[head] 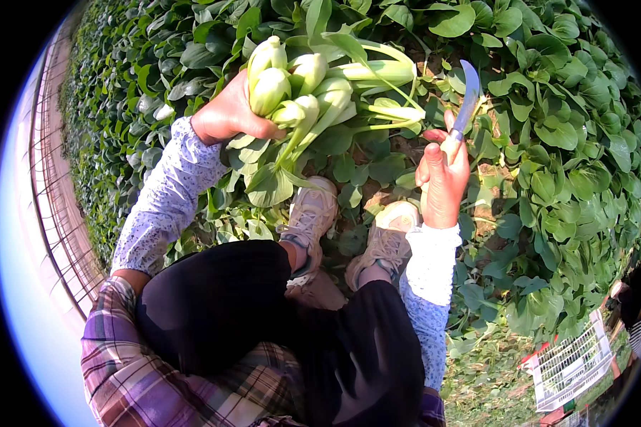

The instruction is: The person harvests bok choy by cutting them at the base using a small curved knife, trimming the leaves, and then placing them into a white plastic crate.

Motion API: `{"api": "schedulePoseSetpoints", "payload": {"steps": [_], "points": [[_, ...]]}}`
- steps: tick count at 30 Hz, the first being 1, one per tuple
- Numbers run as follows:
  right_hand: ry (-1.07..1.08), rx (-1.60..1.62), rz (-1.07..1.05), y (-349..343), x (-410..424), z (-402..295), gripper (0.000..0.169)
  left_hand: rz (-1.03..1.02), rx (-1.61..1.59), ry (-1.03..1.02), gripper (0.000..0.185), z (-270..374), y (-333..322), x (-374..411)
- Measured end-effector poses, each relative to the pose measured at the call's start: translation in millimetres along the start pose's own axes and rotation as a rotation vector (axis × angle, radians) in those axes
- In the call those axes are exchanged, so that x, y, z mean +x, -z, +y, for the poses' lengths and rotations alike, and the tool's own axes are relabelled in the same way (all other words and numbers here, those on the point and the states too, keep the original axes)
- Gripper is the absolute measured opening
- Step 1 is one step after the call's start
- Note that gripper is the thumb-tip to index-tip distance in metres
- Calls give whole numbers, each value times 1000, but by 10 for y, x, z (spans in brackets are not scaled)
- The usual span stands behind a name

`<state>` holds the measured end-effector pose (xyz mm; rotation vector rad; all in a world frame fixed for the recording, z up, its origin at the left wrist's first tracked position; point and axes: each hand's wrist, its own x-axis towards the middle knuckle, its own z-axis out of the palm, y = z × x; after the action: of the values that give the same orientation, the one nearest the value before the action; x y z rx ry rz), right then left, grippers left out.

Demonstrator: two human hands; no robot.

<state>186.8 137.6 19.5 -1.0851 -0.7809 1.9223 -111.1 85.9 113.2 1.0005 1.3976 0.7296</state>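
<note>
My left hand (239,111) is closed around a bunch of bok choy (304,88), its pale cut bases turned up and its leaves hanging below. In my right hand (442,171) is a knife with a curved blade (467,101), the blade pointing up and away from me. Between the bunch and the knife, more bok choy with pale stems (387,72) lies on its side over the low leaves; whether my left hand also holds any of it is hidden. Part of the knife's handle is covered by my fingers.
Dense leafy greens (561,128) grow ahead and on both sides. My shoes (312,208) stand on soil among leaves. A white plastic crate (571,365) sits at the lower right, with another person's striped sleeve (639,336) beside it. A metal frame structure (51,213) runs along the far left.
</note>
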Motion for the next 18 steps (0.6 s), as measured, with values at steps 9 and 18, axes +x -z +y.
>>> {"api": "schedulePoseSetpoints", "payload": {"steps": [9, 18], "points": [[105, 66, -160, -169, -363, -535, 96, -317, -453, 28, 76, -223, -641, -96], [121, -193, 216, 132, -350, -623, 61, -256, -341, 18, 67, -118, -551, -64]]}}
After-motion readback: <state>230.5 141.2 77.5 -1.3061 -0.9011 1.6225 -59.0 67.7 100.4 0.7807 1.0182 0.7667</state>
